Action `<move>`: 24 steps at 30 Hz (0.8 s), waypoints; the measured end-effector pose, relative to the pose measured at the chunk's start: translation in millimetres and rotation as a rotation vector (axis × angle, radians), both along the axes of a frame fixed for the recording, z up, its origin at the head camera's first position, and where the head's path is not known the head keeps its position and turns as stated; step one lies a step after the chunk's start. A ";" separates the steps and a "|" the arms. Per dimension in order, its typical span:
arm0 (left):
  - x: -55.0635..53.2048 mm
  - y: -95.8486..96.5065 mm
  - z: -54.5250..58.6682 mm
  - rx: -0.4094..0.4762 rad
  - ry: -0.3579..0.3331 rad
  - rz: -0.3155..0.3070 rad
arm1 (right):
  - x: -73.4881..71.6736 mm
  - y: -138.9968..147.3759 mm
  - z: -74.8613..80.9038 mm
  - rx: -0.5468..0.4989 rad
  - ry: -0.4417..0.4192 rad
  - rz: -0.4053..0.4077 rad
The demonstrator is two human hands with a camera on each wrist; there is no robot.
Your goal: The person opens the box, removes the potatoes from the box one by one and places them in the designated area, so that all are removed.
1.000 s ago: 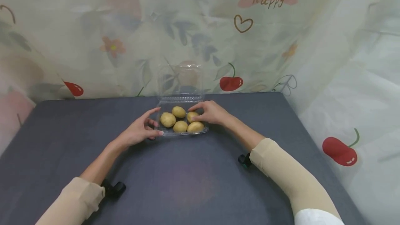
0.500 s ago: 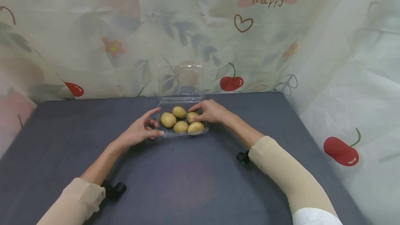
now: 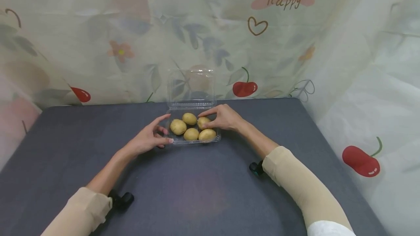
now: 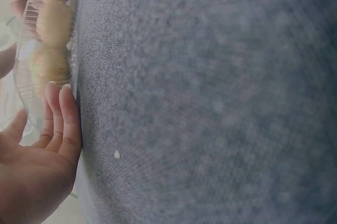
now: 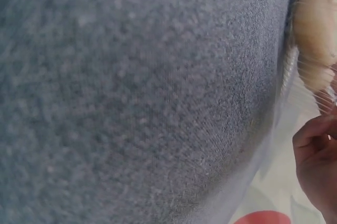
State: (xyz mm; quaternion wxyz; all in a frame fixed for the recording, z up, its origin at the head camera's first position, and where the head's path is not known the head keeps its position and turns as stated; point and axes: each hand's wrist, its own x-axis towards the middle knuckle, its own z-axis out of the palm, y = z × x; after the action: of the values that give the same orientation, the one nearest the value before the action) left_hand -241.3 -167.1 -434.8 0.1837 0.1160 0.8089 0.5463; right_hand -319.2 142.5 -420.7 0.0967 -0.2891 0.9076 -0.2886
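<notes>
A clear plastic clamshell container (image 3: pixel 214 140) stands at the table's far middle with its lid (image 3: pixel 190 86) raised behind it. Several potatoes (image 3: pixel 178 127) lie inside. In the head view my left hand (image 3: pixel 151 137) is at the container's left end, thumb near the front corner and index finger towards the back. The left wrist view shows its lower fingers (image 4: pixel 68 113) fairly straight against the clear side wall. My right hand (image 3: pixel 226 117) reaches over the right wall and holds the back right potato (image 3: pixel 202 122) between thumb and fingers. Most of that grip is cut off in the right wrist view.
A dark grey table (image 3: pixel 193 185) carries the container near its back edge. Behind it hangs a patterned curtain (image 3: pixel 137 28), with another pale sheet (image 3: pixel 370 94) along the right. Black wrist devices (image 3: pixel 123 200) sit by both sleeve cuffs.
The whole head view shifts slightly right and down. Both hands keep their places at the container, and the potatoes lie as before.
</notes>
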 end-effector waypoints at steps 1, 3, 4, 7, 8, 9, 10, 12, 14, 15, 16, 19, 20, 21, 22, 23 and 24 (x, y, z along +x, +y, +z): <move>-0.1 0.2 -0.3 0.000 0.000 0.000 | 0.5 1.1 0.3 -0.015 -0.005 -0.011; -0.5 0.5 -1.0 -0.002 0.000 0.000 | 1.7 3.3 1.3 -0.048 -0.014 -0.033; -0.6 0.6 -1.0 -0.001 0.000 0.000 | 2.0 4.4 2.0 -0.065 -0.017 -0.042; -0.5 0.4 -1.1 -0.002 0.001 0.005 | 2.8 7.2 4.5 -0.117 -0.019 -0.062; -0.1 0.2 -0.9 -0.002 0.002 0.006 | 2.9 8.1 5.6 -0.136 -0.020 -0.067; 0.3 0.1 -0.5 -0.003 0.003 0.008 | 3.0 8.9 6.7 -0.158 -0.026 -0.073; 0.7 0.1 -0.1 -0.004 0.003 0.008 | 3.1 10.0 7.5 -0.174 -0.029 -0.080; 1.6 0.1 0.5 -0.006 0.003 0.008 | 3.8 12.3 9.7 -0.207 -0.039 -0.098; 2.4 0.2 1.2 -0.004 0.002 0.007 | 4.3 14.8 11.6 -0.238 -0.048 -0.109; 2.6 0.2 1.4 -0.002 0.002 0.005 | 4.6 16.0 12.5 -0.253 -0.056 -0.113; 2.8 0.3 1.6 0.001 0.002 0.004 | 4.8 17.3 13.4 -0.262 -0.058 -0.118; 2.9 0.3 2.1 0.004 0.002 0.002 | 5.2 21.0 15.4 -0.292 -0.075 -0.114; 2.9 0.3 2.2 0.003 0.003 0.002 | 5.1 22.2 15.9 -0.299 -0.081 -0.114; 2.9 0.3 2.3 0.004 0.003 0.002 | 5.2 23.4 16.5 -0.304 -0.086 -0.114; 3.0 0.3 2.4 0.005 0.002 0.001 | 5.3 24.6 16.9 -0.308 -0.088 -0.115; 3.0 0.3 2.4 0.005 0.002 0.000 | 5.4 25.9 17.4 -0.313 -0.094 -0.115; 3.0 0.2 2.4 0.005 0.001 -0.001 | 5.5 27.2 17.9 -0.318 -0.097 -0.117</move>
State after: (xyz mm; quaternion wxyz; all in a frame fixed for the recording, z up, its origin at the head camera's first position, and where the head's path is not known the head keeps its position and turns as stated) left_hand -238.2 -166.9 -432.4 0.1832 0.1171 0.8075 0.5484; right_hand -313.7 169.7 -402.9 0.0765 -0.2333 0.8600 -0.4474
